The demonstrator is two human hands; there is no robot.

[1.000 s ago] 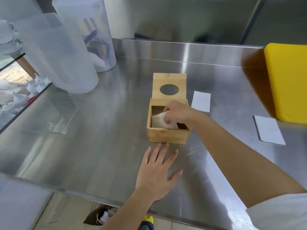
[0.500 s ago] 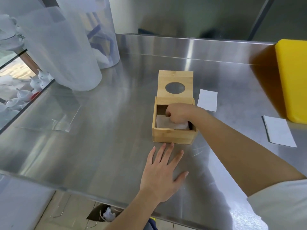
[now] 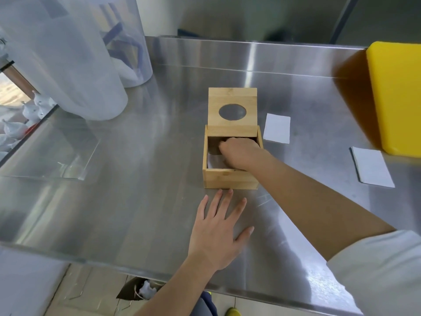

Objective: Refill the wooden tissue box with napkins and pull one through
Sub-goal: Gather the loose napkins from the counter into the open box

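The wooden tissue box [image 3: 230, 180] stands open in the middle of the steel table [image 3: 136, 179]. Its lid [image 3: 232, 96], which has a round hole, is tipped up at the back. My right hand [image 3: 239, 152] reaches down inside the box, fingers curled and pressing on the white napkins [image 3: 214, 162] lying in it. Whether the fingers grip a napkin is hidden. My left hand [image 3: 218, 226] lies flat on the table just in front of the box, fingers spread, holding nothing. Two more white napkins lie on the table, one [image 3: 276, 128] right of the box and one [image 3: 372, 166] further right.
A yellow board [image 3: 398, 94] stands at the far right. Two large translucent plastic containers [image 3: 75, 58] occupy the back left. A clear sheet [image 3: 57, 156] lies at the left. The table's front edge runs just behind my left wrist.
My right hand has pushed the napkin down from above the rim to the bottom of the box. My left hand has stayed flat in place.
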